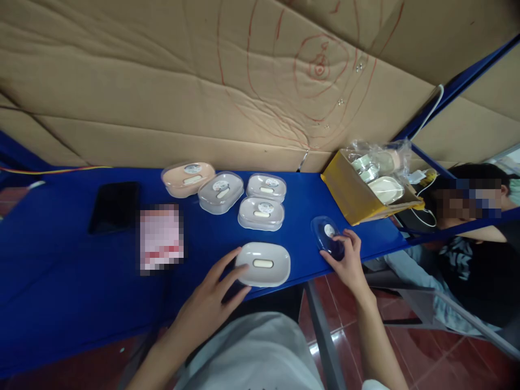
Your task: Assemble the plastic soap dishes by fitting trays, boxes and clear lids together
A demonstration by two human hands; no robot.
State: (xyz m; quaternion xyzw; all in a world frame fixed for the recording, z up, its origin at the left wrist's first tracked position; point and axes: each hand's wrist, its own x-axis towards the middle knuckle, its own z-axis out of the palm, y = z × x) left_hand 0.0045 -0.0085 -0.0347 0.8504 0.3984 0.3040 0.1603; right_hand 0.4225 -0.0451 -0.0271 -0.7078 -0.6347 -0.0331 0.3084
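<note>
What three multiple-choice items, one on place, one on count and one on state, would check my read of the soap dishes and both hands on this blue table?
1. Where is the clear plastic lid lying?
A. under the right hand
B. inside the yellow cardboard box
C. on the black phone

2. How many lidded soap dishes stand in the back group?
A. two
B. four
C. six

3. The white oval soap dish at the left hand is
A. lidded
B. without a lid
C. upside down on the floor

Answers:
1 A, the fingers rest on the lid.
2 B, one peach lidded soap dish and three grey-white ones.
3 B, its inside with the drain slot shows.
</note>
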